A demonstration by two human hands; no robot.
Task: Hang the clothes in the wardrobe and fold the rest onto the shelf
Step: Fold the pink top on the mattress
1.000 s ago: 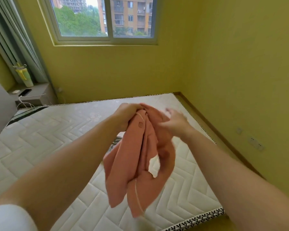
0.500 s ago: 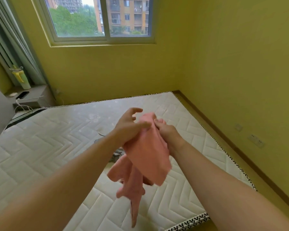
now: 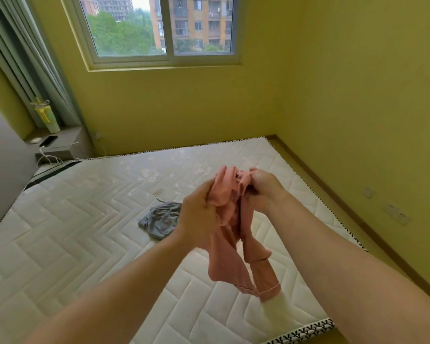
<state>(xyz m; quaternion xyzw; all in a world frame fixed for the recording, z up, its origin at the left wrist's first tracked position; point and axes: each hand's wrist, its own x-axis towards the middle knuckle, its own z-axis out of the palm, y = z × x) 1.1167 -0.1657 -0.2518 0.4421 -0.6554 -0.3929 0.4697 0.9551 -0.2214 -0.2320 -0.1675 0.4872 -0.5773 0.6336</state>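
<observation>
Now both hands grip the pink garment [image 3: 233, 224] above the mattress [image 3: 85, 232]: left hand [image 3: 199, 219] bunching its near side, right hand [image 3: 263, 187] pinching its far top. A grey garment [image 3: 160, 218] lies left.

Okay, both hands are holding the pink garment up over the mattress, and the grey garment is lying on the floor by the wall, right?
Not quite. In the head view the grey garment lies on the mattress, just beyond the left hand, not on the floor. The rest holds: the left hand and right hand both grip the pink garment above the mattress.
</observation>
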